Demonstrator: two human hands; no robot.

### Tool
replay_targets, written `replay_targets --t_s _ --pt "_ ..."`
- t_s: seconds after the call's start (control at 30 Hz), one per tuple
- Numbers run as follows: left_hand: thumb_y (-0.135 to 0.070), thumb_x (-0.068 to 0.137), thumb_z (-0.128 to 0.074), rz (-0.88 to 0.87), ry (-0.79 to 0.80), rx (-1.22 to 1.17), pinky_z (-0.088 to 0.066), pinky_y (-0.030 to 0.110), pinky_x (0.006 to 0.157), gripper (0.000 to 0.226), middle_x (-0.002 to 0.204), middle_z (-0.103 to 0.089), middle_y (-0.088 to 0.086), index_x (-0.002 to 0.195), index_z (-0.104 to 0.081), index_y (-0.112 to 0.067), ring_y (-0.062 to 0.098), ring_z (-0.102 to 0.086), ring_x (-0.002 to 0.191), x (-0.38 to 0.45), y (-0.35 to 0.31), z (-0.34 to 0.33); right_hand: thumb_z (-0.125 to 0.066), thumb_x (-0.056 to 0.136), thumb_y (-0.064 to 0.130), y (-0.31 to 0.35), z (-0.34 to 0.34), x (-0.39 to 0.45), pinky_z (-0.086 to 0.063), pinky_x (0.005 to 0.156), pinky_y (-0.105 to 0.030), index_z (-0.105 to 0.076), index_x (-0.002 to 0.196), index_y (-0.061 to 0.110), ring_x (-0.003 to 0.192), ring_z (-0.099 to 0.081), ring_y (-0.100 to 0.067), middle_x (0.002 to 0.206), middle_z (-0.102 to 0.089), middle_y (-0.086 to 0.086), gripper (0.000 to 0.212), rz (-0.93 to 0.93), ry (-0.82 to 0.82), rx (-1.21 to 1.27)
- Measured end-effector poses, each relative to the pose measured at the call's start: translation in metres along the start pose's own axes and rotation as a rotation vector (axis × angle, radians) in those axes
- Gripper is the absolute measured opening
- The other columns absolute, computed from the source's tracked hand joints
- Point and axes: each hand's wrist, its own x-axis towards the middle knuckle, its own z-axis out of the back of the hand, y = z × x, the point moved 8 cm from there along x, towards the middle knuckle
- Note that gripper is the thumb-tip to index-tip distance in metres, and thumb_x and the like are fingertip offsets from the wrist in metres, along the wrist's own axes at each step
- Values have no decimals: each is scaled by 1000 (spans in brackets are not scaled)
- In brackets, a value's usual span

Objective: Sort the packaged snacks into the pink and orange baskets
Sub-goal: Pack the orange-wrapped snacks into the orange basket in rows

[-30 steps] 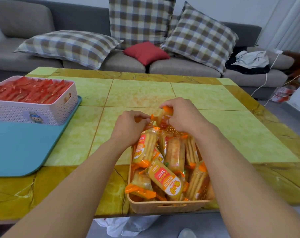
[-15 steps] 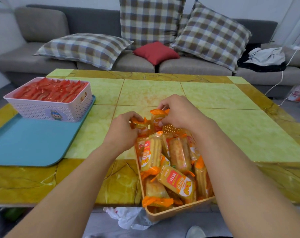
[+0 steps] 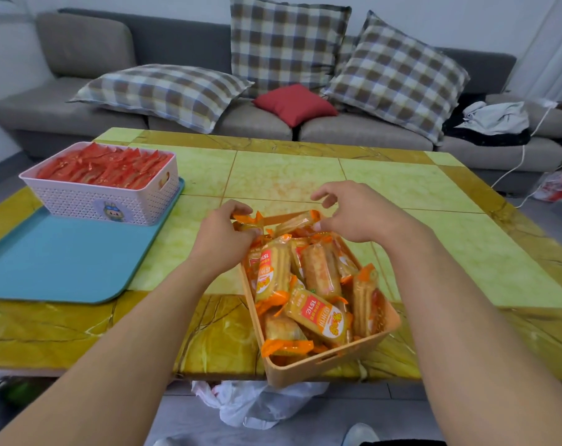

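Observation:
An orange basket [image 3: 324, 368] full of orange-wrapped snack packets [image 3: 318, 313] sits at the near edge of the table, its near end overhanging the edge. My left hand [image 3: 223, 235] is curled at the basket's far-left corner, its fingers closed on an orange packet [image 3: 245, 222] there. My right hand [image 3: 353, 214] hovers over the far end with its fingers apart, thumb touching a packet [image 3: 297, 222] lying across the top. A pink basket [image 3: 105, 201] filled with red packets [image 3: 105, 167] stands on a blue tray at the left.
The blue tray [image 3: 57, 262] covers the table's left side. Yellow-green tiled tabletop [image 3: 282, 178] stretches behind and right of the orange basket. A grey sofa with checked cushions stands behind. A white plastic bag [image 3: 257, 403] lies on the floor below the table edge.
The orange basket has slid and turned, its near end now past the table edge. My right hand has let go and spread its fingers over the far end.

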Motion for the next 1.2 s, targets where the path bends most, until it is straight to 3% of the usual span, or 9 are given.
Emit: replay_targets --t_s 0.1,0.23,0.43,0.57,0.77,0.87,1.0,1.07,1.2 --pt "-20 86 -78 -12 -11 4 -45 25 58 34 109 -63 -7 116 -62 -24 8 -60 76 -2 -2 1 -80 86 28 -9 -9 6 -51 88 -33 -62 131 29 106 -63 -19 124 -65 3 49 -44 -37 -53" --pt "-24 83 -80 23 -25 0 -50 28 59 24 93 -68 -2 104 -70 -26 17 -66 76 -5 0 -1 -83 80 34 -7 -22 15 -56 86 -39 -70 110 32 98 -65 -22 115 -68 0 33 -52 -86 -95" --pt "-28 82 -81 1 3 69 -44 21 62 20 99 -69 -6 101 -76 -30 11 -64 87 -1 0 -3 -84 79 33 14 -9 17 -49 75 -34 -64 93 35 98 -60 -17 104 -67 10 24 43 -155 -91" --pt "-29 83 -79 -11 14 95 -45 24 71 22 102 -69 -5 105 -78 -28 13 -63 94 -2 -2 -3 -85 77 30 24 -14 20 -45 70 -32 -71 93 36 96 -63 -21 103 -68 5 22 50 -148 -195" --pt "-30 85 -76 -17 -9 68 -44 25 75 23 104 -67 -6 108 -77 -28 13 -61 96 -5 -2 0 -82 82 22 25 -44 28 -54 87 -33 -78 107 31 98 -66 -24 117 -67 -4 27 8 -48 -149" --pt "-30 87 -75 -26 -10 62 -39 23 77 24 105 -62 -9 111 -74 -28 10 -56 97 -7 -1 3 -87 78 23 19 -38 28 -51 82 -30 -76 112 27 99 -65 -25 116 -67 -5 36 -34 -82 -129" --pt "-29 86 -77 -53 -38 29 -41 25 85 31 120 -64 -10 116 -71 -26 8 -56 111 -7 -2 9 -87 78 18 18 -14 25 -48 72 -28 -77 92 27 89 -66 -21 103 -70 -2 19 -62 -182 -100" --pt "-29 85 -78 -70 -56 15 -44 27 89 27 121 -65 -10 111 -72 -27 10 -58 115 -7 -3 11 -79 85 13 21 -16 23 -54 78 -30 -81 90 26 88 -68 -21 103 -72 -4 15 -45 -167 -105" --pt "-31 85 -78 -78 -53 44 -40 24 88 19 124 -64 -10 104 -75 -27 10 -57 117 -7 -1 10 -59 94 3 21 -36 21 -55 96 -37 -79 109 25 102 -67 -25 125 -65 -8 34 -36 -15 -173"
